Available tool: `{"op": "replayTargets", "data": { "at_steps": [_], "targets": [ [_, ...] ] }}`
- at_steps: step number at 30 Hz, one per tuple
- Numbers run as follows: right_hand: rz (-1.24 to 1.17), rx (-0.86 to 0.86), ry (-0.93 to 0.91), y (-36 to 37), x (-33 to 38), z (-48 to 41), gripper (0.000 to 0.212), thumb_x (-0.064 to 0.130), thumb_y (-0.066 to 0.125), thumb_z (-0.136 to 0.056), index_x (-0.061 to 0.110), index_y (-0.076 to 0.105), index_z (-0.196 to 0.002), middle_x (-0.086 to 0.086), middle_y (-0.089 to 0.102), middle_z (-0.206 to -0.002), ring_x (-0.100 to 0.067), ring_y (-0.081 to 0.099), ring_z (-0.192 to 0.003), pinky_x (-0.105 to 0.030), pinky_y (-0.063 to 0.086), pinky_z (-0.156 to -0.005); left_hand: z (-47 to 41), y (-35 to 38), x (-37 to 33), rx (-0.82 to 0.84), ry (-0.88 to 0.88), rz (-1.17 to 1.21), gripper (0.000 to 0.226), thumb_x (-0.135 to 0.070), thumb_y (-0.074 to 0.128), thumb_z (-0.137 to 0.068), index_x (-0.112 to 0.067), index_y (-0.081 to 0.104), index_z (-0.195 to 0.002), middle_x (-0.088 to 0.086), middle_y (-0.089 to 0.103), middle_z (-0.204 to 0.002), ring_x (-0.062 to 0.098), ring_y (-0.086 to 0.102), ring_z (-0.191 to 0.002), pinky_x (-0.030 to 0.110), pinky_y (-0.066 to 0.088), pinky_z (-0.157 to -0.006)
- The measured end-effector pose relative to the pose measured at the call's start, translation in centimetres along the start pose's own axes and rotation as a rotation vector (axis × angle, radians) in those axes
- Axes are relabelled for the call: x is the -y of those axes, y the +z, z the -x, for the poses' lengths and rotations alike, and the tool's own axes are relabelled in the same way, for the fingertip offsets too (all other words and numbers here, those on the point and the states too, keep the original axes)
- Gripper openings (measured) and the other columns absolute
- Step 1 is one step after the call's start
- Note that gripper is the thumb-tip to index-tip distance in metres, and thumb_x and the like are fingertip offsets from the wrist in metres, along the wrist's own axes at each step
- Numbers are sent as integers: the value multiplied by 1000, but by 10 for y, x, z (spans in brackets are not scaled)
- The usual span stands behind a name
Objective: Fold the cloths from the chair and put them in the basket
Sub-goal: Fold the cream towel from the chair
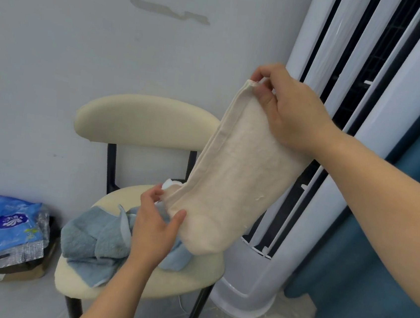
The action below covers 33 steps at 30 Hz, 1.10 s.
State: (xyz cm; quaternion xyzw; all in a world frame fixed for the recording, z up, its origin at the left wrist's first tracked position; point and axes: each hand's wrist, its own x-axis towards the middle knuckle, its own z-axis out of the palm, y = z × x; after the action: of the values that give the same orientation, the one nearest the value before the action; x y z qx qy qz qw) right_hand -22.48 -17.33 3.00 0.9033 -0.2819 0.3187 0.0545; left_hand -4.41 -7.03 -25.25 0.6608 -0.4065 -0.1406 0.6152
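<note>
The tall white air machine (249,287) stood on my right. The chair (145,118) stood in front of me by the wall. On its seat lay a heap of blue cloths (92,237), not folded yet.

Above them, up in the air, I held the cream cloth (235,177). It touched nothing but my hands. It looked folded once already, long and thin, with the doubled edge down its left side. Its long way ran from high on the right down to low on the left, so it hung tilted over the seat.

My right hand (286,110) was at the top end. My left hand (152,233) was at the low end, on the left edge, close above the blue heap. So each hand had one end, and the two ends were well apart. I think the next fold needed the low end brought up to meet the high end. My left hand was the one to do that.

My right fingers (264,99) pinched the top corner. My left thumb and fingers nipped the low edge between them. I could not see the basket for sure.
</note>
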Motion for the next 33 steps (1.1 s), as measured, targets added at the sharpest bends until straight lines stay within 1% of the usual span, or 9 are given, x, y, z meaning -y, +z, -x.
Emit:
{"op": "replayTargets", "data": {
  "at_steps": [5, 10, 14, 20, 23, 27, 29, 31, 33],
  "targets": [
    [49, 19, -10, -2, 1, 0, 26, 40, 34, -110, 27, 47, -128, 12, 58, -103, -17, 55, -91, -33, 37, -78, 2, -1, 1, 37, 94, -145, 47, -41, 75, -88, -38, 46, -125, -17, 54, -125, 5, 49, -115, 29, 41, -95],
    [115, 27, -51, 1, 3, 0, 26, 42, 32, -110, 28, 45, -127, 15, 57, -103, -18, 56, -90, -33, 36, -77, 5, -2, 2, 146, 99, -209, 41, -42, 71, -92, -31, 52, -127, -19, 55, -118, 3, 52, -107, 27, 43, -90],
    [147, 33, -61, -1, 2, -1, 27, 42, 31, -110, 28, 45, -128, 13, 59, -103, -18, 57, -89, -33, 35, -76, 5, -1, 5, 178, 91, -244, 16, -37, 69, -94, -29, 55, -92, -15, 60, -84, 3, 56, -76, 27, 43, -69],
    [218, 31, -7, -2, -10, -3, 27, 42, 28, -110, 27, 45, -126, 14, 58, -106, -24, 58, -90, -36, 36, -76, 6, -4, -1, 258, -40, -74, 23, -27, 66, -98, -17, 51, -83, -8, 53, -66, 0, 48, -58, 21, 40, -60],
    [216, 26, 22, -1, -20, -2, 26, 44, 27, -109, 30, 44, -124, 13, 59, -105, -24, 58, -88, -35, 36, -75, 8, -3, -4, 295, -73, 16, 19, -24, 70, -96, -19, 52, -95, -1, 60, -75, 1, 55, -63, 21, 46, -64],
    [197, 25, 41, -1, -26, 1, 23, 44, 29, -109, 32, 43, -123, 18, 55, -105, -21, 57, -90, -35, 35, -78, 8, -3, -1, 434, -78, 57, 32, -35, 71, -95, -39, 53, -120, 7, 66, -91, 16, 64, -84, 28, 52, -79],
    [182, 20, 52, 0, -27, 2, 23, 43, 29, -109, 32, 43, -124, 18, 55, -107, -19, 55, -90, -34, 34, -78, 8, -3, -2, 492, -40, 26, 13, -43, 65, -97, -34, 63, -106, 5, 61, -84, 14, 59, -75, 32, 50, -76],
    [181, 16, 64, 1, -28, 1, 24, 44, 29, -109, 32, 43, -124, 18, 55, -108, -19, 54, -91, -34, 33, -78, 6, -3, 0, 520, -6, 10, 37, -51, 60, -97, -17, 60, -83, -2, 51, -72, 11, 50, -66, 36, 45, -69],
    [178, 16, 93, 1, -32, -1, 25, 43, 29, -110, 31, 43, -125, 17, 54, -109, -19, 54, -91, -35, 35, -78, 3, -5, -1, 496, -4, 15, 48, -56, 61, -94, -12, 52, -75, -2, 45, -71, 11, 46, -65, 38, 41, -66]
  ]
}}
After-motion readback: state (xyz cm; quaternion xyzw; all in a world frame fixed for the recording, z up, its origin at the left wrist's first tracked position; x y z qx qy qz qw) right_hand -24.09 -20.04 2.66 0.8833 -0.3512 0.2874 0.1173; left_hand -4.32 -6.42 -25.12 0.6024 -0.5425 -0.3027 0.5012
